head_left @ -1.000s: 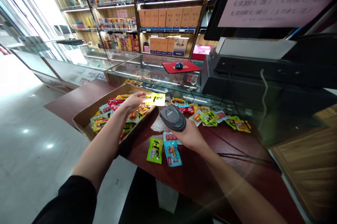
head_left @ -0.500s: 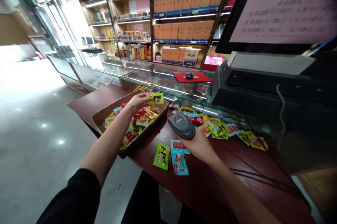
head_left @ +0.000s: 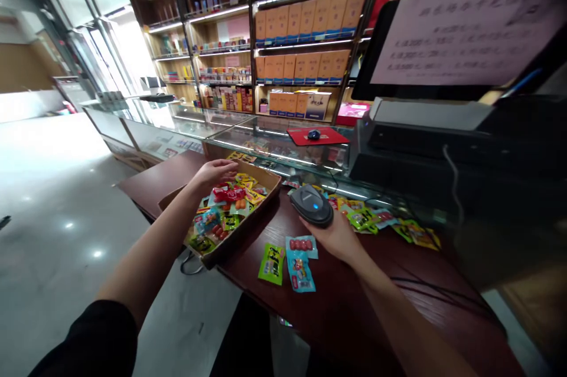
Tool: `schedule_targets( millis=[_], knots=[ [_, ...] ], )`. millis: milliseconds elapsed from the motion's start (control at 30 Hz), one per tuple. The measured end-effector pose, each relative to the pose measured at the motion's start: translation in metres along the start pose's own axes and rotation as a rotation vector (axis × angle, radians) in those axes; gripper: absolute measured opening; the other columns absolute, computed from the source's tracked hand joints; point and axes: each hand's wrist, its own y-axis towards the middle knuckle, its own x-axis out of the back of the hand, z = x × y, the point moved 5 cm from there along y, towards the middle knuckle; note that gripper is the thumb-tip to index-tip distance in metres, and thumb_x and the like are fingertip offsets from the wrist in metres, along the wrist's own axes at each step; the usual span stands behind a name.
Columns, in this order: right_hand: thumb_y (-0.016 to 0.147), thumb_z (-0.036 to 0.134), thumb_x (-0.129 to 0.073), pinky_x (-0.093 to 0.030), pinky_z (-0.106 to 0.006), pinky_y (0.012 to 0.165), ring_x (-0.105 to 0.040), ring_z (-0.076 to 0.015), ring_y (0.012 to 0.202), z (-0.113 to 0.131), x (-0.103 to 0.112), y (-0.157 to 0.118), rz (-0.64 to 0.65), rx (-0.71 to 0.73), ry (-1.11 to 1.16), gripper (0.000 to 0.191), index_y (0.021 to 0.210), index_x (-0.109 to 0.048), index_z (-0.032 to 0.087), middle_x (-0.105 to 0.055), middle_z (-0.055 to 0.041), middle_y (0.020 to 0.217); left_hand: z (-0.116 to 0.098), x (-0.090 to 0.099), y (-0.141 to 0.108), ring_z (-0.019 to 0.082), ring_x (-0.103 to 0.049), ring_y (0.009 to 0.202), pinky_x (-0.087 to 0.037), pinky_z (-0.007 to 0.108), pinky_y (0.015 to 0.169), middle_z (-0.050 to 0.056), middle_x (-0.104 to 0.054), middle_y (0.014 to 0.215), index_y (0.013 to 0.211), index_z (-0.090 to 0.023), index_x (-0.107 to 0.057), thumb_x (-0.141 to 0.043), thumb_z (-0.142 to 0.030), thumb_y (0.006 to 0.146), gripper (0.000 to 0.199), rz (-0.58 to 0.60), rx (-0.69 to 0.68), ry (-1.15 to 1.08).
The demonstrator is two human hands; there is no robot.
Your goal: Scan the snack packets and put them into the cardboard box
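My left hand [head_left: 215, 175] hovers above the left part of a cardboard box [head_left: 248, 235], fingers stretched out, with no packet visible in it. Small snack packets in red, yellow, green and blue fill the box, among them a red packet [head_left: 228, 194]. In my right hand [head_left: 339, 238] is a black barcode scanner [head_left: 311, 205], a blue light glowing on its top. Below the scanner lie a green snack packet [head_left: 271, 263] and a blue snack packet [head_left: 300, 270], which overlaps another packet with reddish sausages [head_left: 302, 244].
A row of loose packets [head_left: 363, 218] lies along the glass counter [head_left: 248, 135]. On the counter are a red mat [head_left: 334, 136] with a mouse [head_left: 313, 135]. At the right stands a monitor with a handwritten sheet [head_left: 443, 40]. Black cables [head_left: 438, 288] cross the dark red table.
The green packet has left my left hand, which has moved left over the box. A blue light now shows on the scanner. My head view has tilted up slightly.
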Motion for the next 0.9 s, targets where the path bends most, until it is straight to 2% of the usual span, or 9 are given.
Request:
schedule_targets(
  millis=[200, 333, 433, 567, 700, 833, 900],
  knots=[
    [0.073, 0.037, -0.068, -0.054, -0.034, 0.075, -0.069, -0.0277, 0.09, -0.001, 0.044, 0.01, -0.116, -0.043, -0.059, 0.032, 0.097, -0.072, 0.016, -0.074, -0.0101, 0.095, 0.027, -0.081, 0.018, 0.014, -0.066, 0.07, -0.056, 0.026, 0.066, 0.008, -0.07, 0.081, 0.087, -0.012, -0.07, -0.086, -0.035, 0.057, 0.041, 0.22, 0.03, 0.076],
    [0.073, 0.039, -0.068, -0.053, -0.036, 0.079, -0.067, -0.028, 0.095, -0.009, 0.073, 0.013, -0.171, -0.066, -0.094, 0.036, 0.1, -0.071, 0.016, -0.074, -0.0097, 0.1, 0.042, -0.134, 0.032, 0.013, -0.064, 0.066, -0.056, 0.028, 0.067, 0.006, -0.068, 0.072, 0.083, -0.011, -0.069, -0.087, -0.033, 0.053, 0.041, 0.277, 0.078, 0.119],
    [0.074, 0.038, -0.068, -0.052, -0.037, 0.081, -0.067, -0.0274, 0.095, -0.015, 0.087, 0.013, -0.151, -0.092, -0.096, 0.033, 0.099, -0.071, 0.016, -0.073, -0.0099, 0.101, 0.057, -0.172, 0.043, 0.013, -0.063, 0.062, -0.056, 0.028, 0.064, 0.005, -0.068, 0.068, 0.078, -0.011, -0.068, -0.088, -0.032, 0.051, 0.04, 0.338, 0.105, 0.161],
    [0.074, 0.036, -0.068, -0.052, -0.038, 0.084, -0.067, -0.0274, 0.097, -0.021, 0.103, 0.012, -0.114, -0.125, -0.098, 0.033, 0.101, -0.07, 0.016, -0.073, -0.0099, 0.101, 0.085, -0.209, 0.061, 0.013, -0.061, 0.054, -0.054, 0.028, 0.059, 0.004, -0.067, 0.063, 0.076, -0.013, -0.068, -0.087, -0.033, 0.052, 0.036, 0.344, 0.105, 0.338],
    [0.074, 0.033, -0.071, -0.05, -0.04, 0.089, -0.065, -0.0274, 0.102, -0.029, 0.114, 0.012, -0.11, -0.141, -0.105, 0.037, 0.107, -0.069, 0.018, -0.073, -0.0088, 0.104, 0.104, -0.24, 0.078, 0.016, -0.062, 0.055, -0.051, 0.028, 0.058, 0.005, -0.069, 0.066, 0.077, -0.016, -0.07, -0.084, -0.03, 0.055, 0.03, 0.38, -0.014, 0.643],
    [0.075, 0.034, -0.07, -0.05, -0.039, 0.089, -0.065, -0.0268, 0.103, -0.034, 0.121, 0.011, -0.084, -0.145, -0.109, 0.036, 0.108, -0.069, 0.02, -0.072, -0.0073, 0.106, 0.107, -0.275, 0.084, 0.022, -0.066, 0.073, -0.05, 0.029, 0.07, 0.008, -0.071, 0.075, 0.071, -0.018, -0.071, -0.08, -0.027, 0.057, 0.019, 0.421, -0.295, 0.905],
    [0.076, 0.034, -0.069, -0.05, -0.038, 0.09, -0.065, -0.0265, 0.103, -0.035, 0.126, 0.01, -0.075, -0.145, -0.118, 0.035, 0.108, -0.069, 0.02, -0.072, -0.0067, 0.107, 0.11, -0.291, 0.086, 0.025, -0.066, 0.08, -0.048, 0.031, 0.074, 0.01, -0.072, 0.08, 0.075, -0.019, -0.072, -0.076, -0.026, 0.06, 0.017, 0.455, -0.39, 1.042]
  ],
)
